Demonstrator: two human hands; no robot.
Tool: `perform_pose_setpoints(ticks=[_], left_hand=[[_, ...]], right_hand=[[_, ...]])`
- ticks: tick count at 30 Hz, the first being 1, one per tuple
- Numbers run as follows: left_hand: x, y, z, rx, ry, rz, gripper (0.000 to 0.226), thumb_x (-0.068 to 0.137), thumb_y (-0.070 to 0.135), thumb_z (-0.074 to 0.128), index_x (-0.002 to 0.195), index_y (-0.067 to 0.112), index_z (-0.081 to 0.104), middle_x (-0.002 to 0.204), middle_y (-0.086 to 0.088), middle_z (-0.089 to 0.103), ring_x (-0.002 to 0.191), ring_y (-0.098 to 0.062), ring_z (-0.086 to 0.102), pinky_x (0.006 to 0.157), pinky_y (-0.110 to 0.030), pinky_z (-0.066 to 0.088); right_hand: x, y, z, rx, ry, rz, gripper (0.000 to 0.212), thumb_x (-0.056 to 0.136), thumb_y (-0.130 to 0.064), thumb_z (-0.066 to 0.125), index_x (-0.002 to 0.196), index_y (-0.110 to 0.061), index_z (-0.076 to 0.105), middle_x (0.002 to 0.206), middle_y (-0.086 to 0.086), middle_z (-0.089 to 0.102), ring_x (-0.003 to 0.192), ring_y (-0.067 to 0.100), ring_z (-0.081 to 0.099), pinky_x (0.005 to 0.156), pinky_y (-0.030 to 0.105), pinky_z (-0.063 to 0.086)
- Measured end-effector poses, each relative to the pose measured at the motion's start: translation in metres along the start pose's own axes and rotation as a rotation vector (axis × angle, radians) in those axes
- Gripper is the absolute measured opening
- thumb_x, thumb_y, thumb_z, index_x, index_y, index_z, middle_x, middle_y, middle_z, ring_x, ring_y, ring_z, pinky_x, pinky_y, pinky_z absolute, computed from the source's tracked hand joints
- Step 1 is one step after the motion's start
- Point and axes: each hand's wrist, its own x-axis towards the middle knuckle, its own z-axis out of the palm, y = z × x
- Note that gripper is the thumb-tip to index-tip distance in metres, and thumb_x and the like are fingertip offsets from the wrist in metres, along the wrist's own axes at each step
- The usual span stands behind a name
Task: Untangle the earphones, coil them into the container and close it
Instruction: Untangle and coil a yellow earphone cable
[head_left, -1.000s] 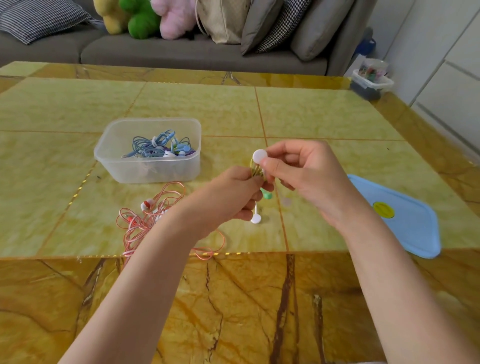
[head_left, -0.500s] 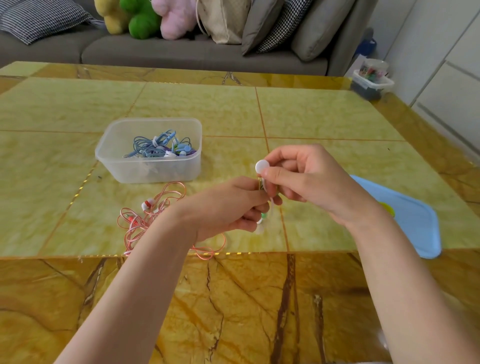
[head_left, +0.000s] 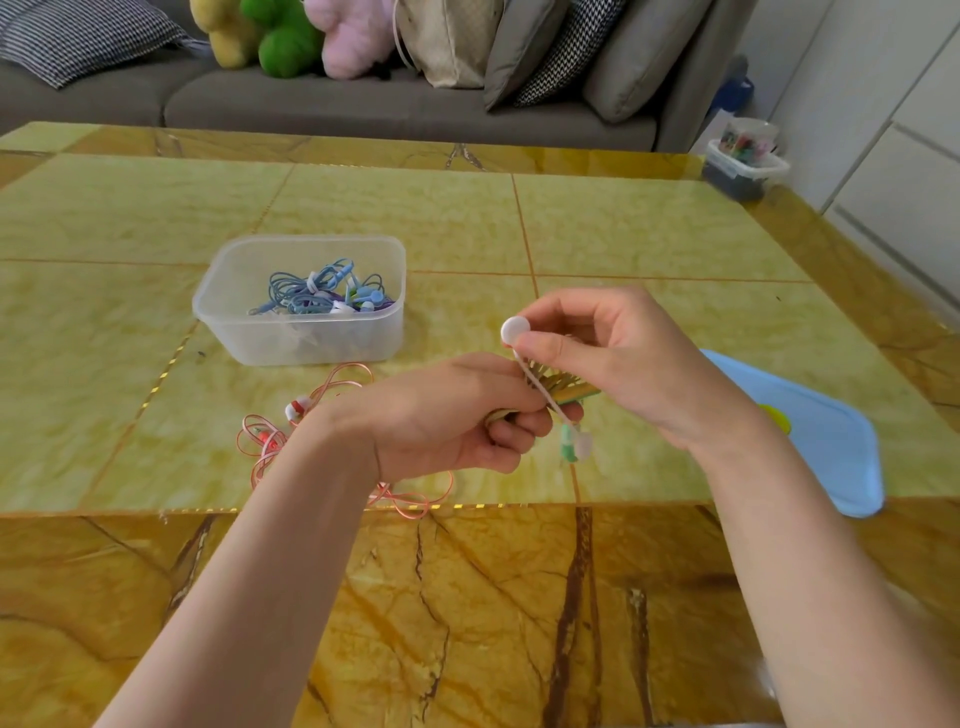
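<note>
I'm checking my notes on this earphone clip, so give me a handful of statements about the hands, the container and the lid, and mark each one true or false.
1. The clear container already holds blue earphones. True.
2. The blue lid is snapped onto the container. False: it lies on the table, on the right and apart from the container.
3. The right hand pinches a white round tab on a thin strap. True.
4. The pink earphones are inside the container. False: they lie tangled on the table in front of it.
5. The left hand is empty. False: it grips a yellow-green earphone bundle.
</note>
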Motion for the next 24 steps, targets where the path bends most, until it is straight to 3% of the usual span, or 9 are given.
perform_pose_setpoints(ticks=[3,9,13,15,17,19,21,24], left_hand=[[-0.0026,0.002,0.0002,-0.077,-0.078,0.011,0.018,0.089,0.005,0.044,0.101,-0.003,0.053,0.06,0.003,0.038,0.051,-0.006,0.026,0.043,-0.015,0.023],[0.0009,0.0061,0.0017,-0.193,-0.053,-0.023,0.025,0.093,0.016,0.032,0.091,0.005,0.054,0.062,0.003,0.032,0.053,-0.006,0.02,0.045,-0.015,0.017],[-0.002,0.0033,0.0037,-0.067,-0.017,0.046,0.019,0.092,0.012,0.045,0.093,0.0,0.059,0.06,0.003,0.036,0.051,-0.005,0.025,0.044,-0.014,0.022],[-0.0027,0.002,0.0034,0.072,0.035,0.054,0.021,0.094,0.008,0.045,0.098,-0.004,0.061,0.058,0.005,0.039,0.049,-0.004,0.028,0.044,-0.013,0.025],[-0.0037,0.0011,0.0022,0.318,0.097,0.08,0.022,0.097,0.009,0.042,0.099,0.0,0.061,0.06,0.006,0.042,0.046,-0.001,0.033,0.045,-0.011,0.03],[-0.0042,0.0,0.0018,0.511,0.115,0.106,0.022,0.098,0.011,0.041,0.087,0.012,0.06,0.061,0.009,0.046,0.045,0.001,0.037,0.047,-0.01,0.033],[-0.0039,-0.0013,0.0004,0.619,0.148,0.104,0.023,0.097,0.013,0.043,0.078,0.019,0.056,0.058,0.014,0.051,0.047,0.0,0.038,0.049,-0.013,0.034],[0.0002,-0.0033,-0.003,0.674,0.226,0.093,0.011,0.094,0.019,0.05,0.085,0.022,0.046,0.055,0.016,0.059,0.049,-0.004,0.041,0.049,-0.016,0.035]], right_hand=[[0.0002,-0.0003,0.0033,0.005,0.021,0.003,0.006,0.085,-0.014,0.065,0.082,-0.011,0.068,0.065,-0.005,0.063,0.054,0.009,0.055,0.036,0.022,0.038],[0.003,0.0026,0.0059,-0.009,0.101,0.038,0.01,0.087,-0.012,0.064,0.08,-0.019,0.066,0.063,-0.01,0.063,0.051,0.0,0.056,0.041,0.016,0.04],[0.0021,0.0019,0.0053,-0.033,0.109,0.037,0.005,0.085,-0.016,0.066,0.08,-0.016,0.068,0.064,-0.004,0.064,0.053,0.01,0.058,0.039,0.027,0.043],[0.0014,0.002,0.0042,-0.05,0.13,0.06,0.005,0.083,-0.018,0.068,0.078,-0.016,0.068,0.065,0.001,0.066,0.056,0.018,0.06,0.047,0.034,0.048],[0.0012,0.0029,0.0029,-0.033,0.143,0.15,0.008,0.082,-0.02,0.07,0.076,-0.015,0.069,0.067,0.004,0.066,0.057,0.015,0.06,0.055,0.032,0.05],[0.0011,0.0053,0.0015,0.007,0.136,0.287,0.013,0.082,-0.022,0.069,0.073,-0.011,0.068,0.067,0.006,0.064,0.059,0.015,0.059,0.062,0.032,0.048],[0.0017,0.0059,0.0016,0.011,0.116,0.393,0.016,0.083,-0.022,0.067,0.071,-0.01,0.066,0.063,0.004,0.063,0.058,0.014,0.059,0.059,0.029,0.047],[0.0024,0.0073,0.0039,0.01,0.087,0.473,0.014,0.086,-0.019,0.064,0.074,-0.01,0.065,0.064,0.002,0.063,0.054,0.011,0.058,0.05,0.022,0.047]])
